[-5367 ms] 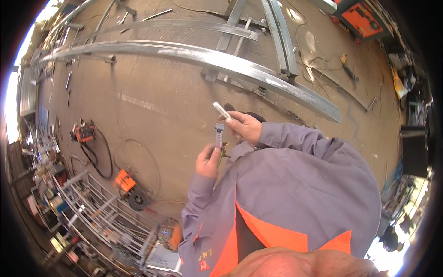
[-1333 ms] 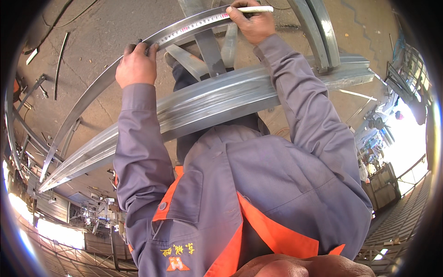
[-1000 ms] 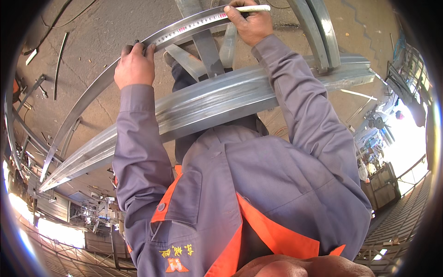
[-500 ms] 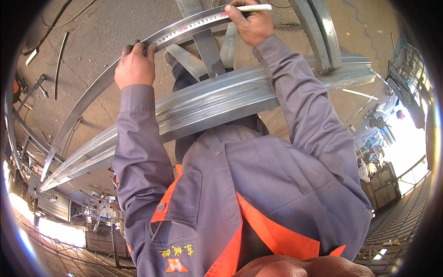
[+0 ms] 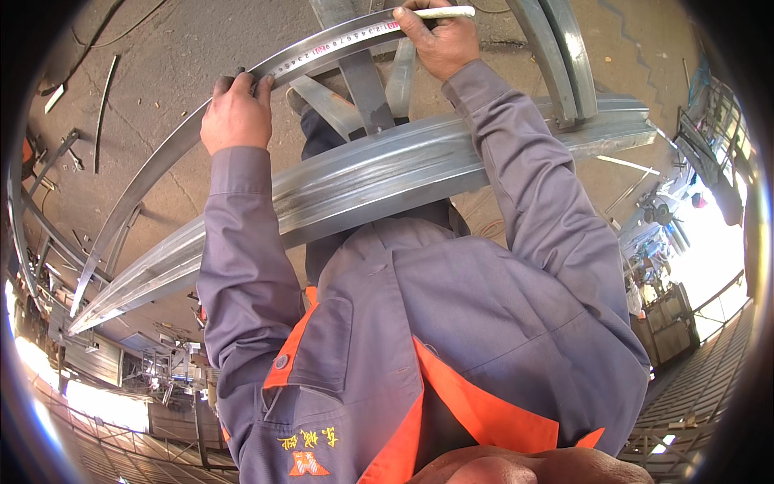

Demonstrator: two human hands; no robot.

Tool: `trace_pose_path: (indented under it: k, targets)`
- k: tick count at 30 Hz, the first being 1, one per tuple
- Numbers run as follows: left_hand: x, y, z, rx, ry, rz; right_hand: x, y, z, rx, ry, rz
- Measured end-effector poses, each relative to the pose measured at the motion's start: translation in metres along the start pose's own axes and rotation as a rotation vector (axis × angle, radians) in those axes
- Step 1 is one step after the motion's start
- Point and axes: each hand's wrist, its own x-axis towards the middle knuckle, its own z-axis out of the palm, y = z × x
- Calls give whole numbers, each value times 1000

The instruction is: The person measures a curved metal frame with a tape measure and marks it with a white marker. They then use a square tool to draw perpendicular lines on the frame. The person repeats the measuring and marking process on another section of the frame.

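Observation:
A measuring tape with a white, marked face stretches between my two hands along a long narrow metal bar. My left hand is closed on the tape and bar at the tape's left end, with a small dark piece showing above its fingers. At the far middle, my right hand pinches a slim white stick, like chalk or a marker, its tip out to the right. The right thumb is at the tape's right end. Beneath my forearms lie long grey metal profiles, side by side.
Two curved metal profiles rest across the right end of the long ones. Flat metal legs stand below the bar. On the concrete floor lie a dark rod, cables and scraps. More metal frames stand at the left.

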Motion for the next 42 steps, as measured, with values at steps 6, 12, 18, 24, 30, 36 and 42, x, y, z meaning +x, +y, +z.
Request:
trace_pose_path:
  k: [6,12,18,24,30,36,42]
  targets:
    - [0,0,-1,3,-16,-6,1,3,0,3,-13,17]
    - [-1,-1,-1,-8,-1,7,0,2,-1,46,1,19]
    - [-3,-2,1,-42,30,27,-1,1,-2,69,30,2]
    - [-5,-1,6,-33,73,20,-6,3,-4,45,11,7]
    - [-8,3,11,-19,112,-15,-10,2,-3,-42,19,-22]
    - [-8,5,12,-3,121,-25,-8,4,-3,-119,6,-87]
    - [-7,4,11,2,106,-26,-10,5,-1,-120,19,-89]
